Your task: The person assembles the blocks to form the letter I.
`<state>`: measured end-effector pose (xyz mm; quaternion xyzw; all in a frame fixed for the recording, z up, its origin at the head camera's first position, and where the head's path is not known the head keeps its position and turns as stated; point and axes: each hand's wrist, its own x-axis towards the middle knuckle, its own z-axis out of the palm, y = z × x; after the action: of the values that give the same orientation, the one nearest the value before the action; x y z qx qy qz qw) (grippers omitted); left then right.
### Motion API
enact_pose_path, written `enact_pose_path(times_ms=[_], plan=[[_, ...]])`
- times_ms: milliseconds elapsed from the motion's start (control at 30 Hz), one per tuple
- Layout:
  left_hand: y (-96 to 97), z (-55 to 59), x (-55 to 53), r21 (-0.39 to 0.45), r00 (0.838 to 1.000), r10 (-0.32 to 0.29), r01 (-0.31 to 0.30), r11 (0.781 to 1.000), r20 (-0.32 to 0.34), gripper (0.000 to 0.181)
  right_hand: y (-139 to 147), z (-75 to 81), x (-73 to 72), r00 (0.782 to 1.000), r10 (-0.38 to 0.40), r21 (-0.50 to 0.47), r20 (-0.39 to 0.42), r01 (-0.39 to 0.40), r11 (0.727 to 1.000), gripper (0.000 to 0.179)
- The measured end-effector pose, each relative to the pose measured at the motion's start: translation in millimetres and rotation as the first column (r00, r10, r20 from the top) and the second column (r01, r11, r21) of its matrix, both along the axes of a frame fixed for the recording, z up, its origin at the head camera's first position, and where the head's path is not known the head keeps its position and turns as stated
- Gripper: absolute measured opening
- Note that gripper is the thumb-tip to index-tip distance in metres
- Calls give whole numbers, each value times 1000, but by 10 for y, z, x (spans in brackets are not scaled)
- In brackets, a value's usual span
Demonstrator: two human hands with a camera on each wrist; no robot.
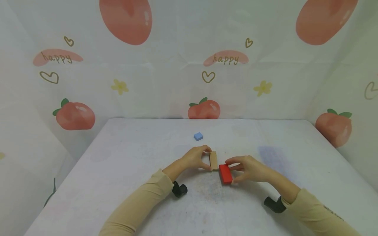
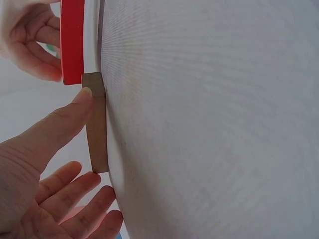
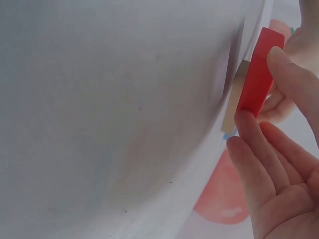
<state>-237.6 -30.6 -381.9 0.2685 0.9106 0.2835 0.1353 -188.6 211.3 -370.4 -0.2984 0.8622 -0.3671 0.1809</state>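
Observation:
A tan wooden block (image 1: 214,161) lies on the white table near its middle. My left hand (image 1: 196,158) spans it lengthwise, with the thumb on the near end and fingertips at the far end, as the left wrist view shows. Just to the right and nearer is a red block (image 1: 225,174), held by its two ends between the thumb and fingers of my right hand (image 1: 251,169). In the right wrist view the red block (image 3: 260,74) appears tilted and raised a little off the tabletop, in front of the wooden block (image 3: 234,102).
Farther back on the table (image 1: 147,141) sits a small light-blue block (image 1: 198,136). A white curtain (image 1: 171,39) with peach prints hangs behind the table's far edge. Dark wrist-worn devices (image 1: 179,189) show under both forearms, and a bluish smudge (image 1: 273,157) marks the tabletop at right.

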Motion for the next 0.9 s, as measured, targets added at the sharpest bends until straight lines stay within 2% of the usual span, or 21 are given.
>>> enact_pose_path(times_ms=[400,600,900], plan=[[5,10,3,4,1000,6,-6,1000,25,64,1,-5,41,999,35,-14,-10,-36,999,62],[-1,10,2,12,1000,-6,6,1000,0,63,-11,4,58,999,52,-8,-6,-52,999,61],[1,6,3,24,1000,-6,6,1000,3,63,-47,8,73,998,66,-1,-5,-66,998,60]])
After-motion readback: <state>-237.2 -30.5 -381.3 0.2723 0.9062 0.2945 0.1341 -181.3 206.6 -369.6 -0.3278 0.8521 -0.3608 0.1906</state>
